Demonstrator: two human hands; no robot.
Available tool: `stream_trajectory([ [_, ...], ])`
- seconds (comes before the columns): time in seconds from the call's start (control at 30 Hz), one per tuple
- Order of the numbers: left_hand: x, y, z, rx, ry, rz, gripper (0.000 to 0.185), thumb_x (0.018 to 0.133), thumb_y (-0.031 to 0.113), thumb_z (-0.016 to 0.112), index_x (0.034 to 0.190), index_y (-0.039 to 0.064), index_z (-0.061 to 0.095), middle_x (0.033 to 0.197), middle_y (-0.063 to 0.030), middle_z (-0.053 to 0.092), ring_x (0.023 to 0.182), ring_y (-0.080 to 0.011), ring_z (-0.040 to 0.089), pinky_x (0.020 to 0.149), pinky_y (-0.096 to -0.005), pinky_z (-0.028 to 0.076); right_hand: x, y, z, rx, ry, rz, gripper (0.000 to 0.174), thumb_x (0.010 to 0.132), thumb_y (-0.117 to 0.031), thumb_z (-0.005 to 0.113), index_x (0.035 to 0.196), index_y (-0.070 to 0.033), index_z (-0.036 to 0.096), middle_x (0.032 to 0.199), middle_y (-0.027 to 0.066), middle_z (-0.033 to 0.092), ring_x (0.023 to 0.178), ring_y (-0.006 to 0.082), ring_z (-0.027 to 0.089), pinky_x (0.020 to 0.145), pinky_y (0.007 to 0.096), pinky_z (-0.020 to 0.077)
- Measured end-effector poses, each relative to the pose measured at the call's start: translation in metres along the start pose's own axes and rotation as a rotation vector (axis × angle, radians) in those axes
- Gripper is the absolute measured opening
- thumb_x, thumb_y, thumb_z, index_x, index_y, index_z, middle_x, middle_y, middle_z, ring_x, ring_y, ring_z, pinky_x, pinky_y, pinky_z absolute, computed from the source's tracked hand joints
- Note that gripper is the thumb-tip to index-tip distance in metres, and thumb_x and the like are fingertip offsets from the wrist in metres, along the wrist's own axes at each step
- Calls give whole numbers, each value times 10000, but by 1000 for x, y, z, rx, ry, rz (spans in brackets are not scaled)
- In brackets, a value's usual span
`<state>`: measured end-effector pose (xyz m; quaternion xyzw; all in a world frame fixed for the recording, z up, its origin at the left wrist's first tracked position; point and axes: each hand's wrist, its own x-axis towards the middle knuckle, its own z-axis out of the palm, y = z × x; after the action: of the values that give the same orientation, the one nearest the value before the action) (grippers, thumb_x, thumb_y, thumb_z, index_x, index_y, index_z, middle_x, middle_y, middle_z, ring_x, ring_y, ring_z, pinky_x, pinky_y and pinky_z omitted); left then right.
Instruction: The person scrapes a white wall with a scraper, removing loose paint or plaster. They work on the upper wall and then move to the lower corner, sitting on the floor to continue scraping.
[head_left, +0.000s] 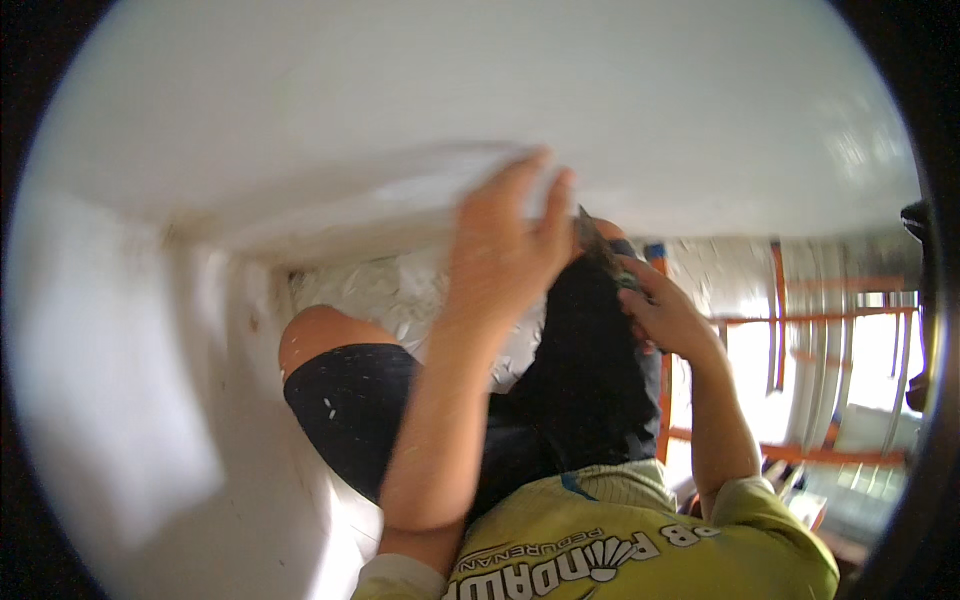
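My left hand (510, 232) is raised in front of the smooth white wall (375, 90), blurred, with fingers apart and nothing visible in it. Whether its fingertips touch the wall I cannot tell. Lower and to the right, my right hand (667, 307) grips a scraper-like tool with a dark, stained blade (595, 238). Its handle is mostly hidden by my fingers. The blade points up towards the wall, just right of my left thumb, above my knee in black shorts (592, 330).
A second white wall (112, 337) meets the first in a corner at left. Crumpled whitish material (405, 285) lies below, between my legs. Orange metal framing (780, 322), like scaffolding, stands at right in front of bright openings. White specks dot my shorts.
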<state>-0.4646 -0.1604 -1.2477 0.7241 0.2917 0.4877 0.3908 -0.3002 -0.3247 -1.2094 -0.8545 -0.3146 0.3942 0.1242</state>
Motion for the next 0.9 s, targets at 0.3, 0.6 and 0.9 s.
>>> stream_trajectory([
  [0.3, 94, 113, -135, 450, 280, 675, 311, 1028, 97, 403, 1163, -81, 619, 1259, -263, 607, 1127, -344, 622, 973, -424, 510, 0, -9, 127, 1545, -400, 468, 230, 1018, -208, 478, 1238, -149, 445, 862, 48, 499, 633, 161, 505, 477, 305, 440],
  [0.6, 170, 115, -118, 1287, 432, 1415, 350, 984, 195, 523, 1290, 42, 595, 1269, -186, 617, 1120, -357, 605, 1009, -495, 461, 69, -58, 157, 1973, -191, 343, 158, 1012, -160, 422, 1170, -172, 420, 861, 54, 444, 653, 181, 467, 489, 295, 398],
  [0.9, 182, 82, -57, 847, 483, 1379, 484, 972, 434, 547, 1291, 79, 626, 1333, -120, 595, 1251, -281, 526, 1042, -445, 353, 110, -45, 154, 1965, -166, 463, 139, 995, -153, 435, 1128, -188, 418, 851, 52, 450, 609, 171, 456, 462, 302, 380],
])
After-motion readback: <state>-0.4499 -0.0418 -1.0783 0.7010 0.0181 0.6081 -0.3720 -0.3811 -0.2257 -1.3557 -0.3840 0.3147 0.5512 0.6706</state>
